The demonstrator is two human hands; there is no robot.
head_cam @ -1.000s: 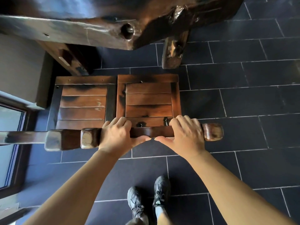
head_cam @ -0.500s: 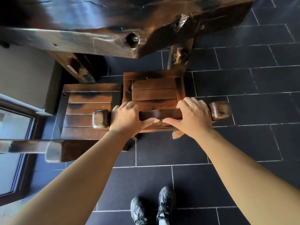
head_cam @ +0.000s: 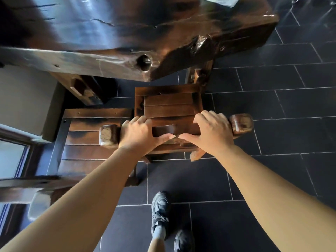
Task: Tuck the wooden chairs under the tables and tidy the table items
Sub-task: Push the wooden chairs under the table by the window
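Under the table's point(head_cam: 109, 57) near edge, the wooden chair point(head_cam: 169, 104) stands with its seat front just short of the slab, beside the table leg point(head_cam: 200, 77). I see my left hand point(head_cam: 140, 137) and right hand point(head_cam: 212, 131) clamped on its top rail point(head_cam: 240, 123), thumbs nearly touching. No writing shows. A second chair point(head_cam: 87, 140) sits alongside left; open tile floor point(head_cam: 281, 115) lies right.

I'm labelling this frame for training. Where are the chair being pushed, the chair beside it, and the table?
pushed chair point(head_cam: 168, 104), head view, on a seat slat ahead of the hands.
neighbouring chair point(head_cam: 85, 151), head view, on its slatted seat.
table point(head_cam: 112, 24), head view, on the glossy top surface.
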